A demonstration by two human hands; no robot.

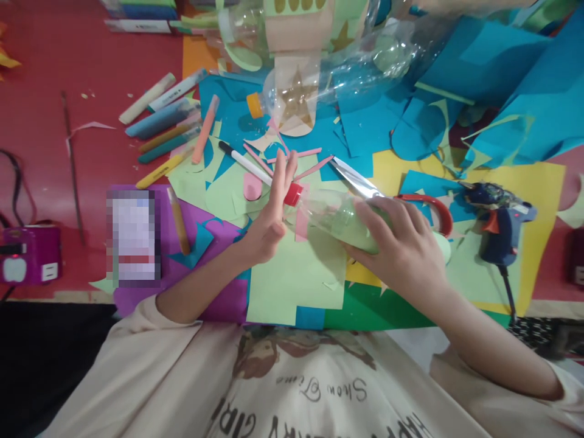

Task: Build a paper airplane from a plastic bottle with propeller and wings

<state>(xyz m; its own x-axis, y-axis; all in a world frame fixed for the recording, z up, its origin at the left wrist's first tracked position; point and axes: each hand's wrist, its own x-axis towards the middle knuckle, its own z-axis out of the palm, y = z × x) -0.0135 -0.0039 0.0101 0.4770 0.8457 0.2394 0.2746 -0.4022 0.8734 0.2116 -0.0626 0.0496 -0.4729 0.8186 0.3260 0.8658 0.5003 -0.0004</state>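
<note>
A clear plastic bottle [326, 208] lies on its side over pale green paper, its red cap [293, 194] pointing left. My right hand [406, 246] is wrapped around the bottle's body, which looks pale green toward its base. At the cap end, my left hand [267, 219] is held upright with fingers stretched out; it is beside the cap, and whether it touches is hard to tell. Scissors [356, 176] with a red handle lie just beyond the bottle, partly hidden by my right hand. Thin pink paper strips [305, 153] are scattered past my left fingertips.
A glue gun [504, 231] with a cord lies at the right. Several markers [168, 125] and a phone [134, 240] are at the left. Another bottle with an orange cap [255, 106] lies at the back among blue paper sheets [488, 61]. A purple box-shaped device [31, 255] sits far left.
</note>
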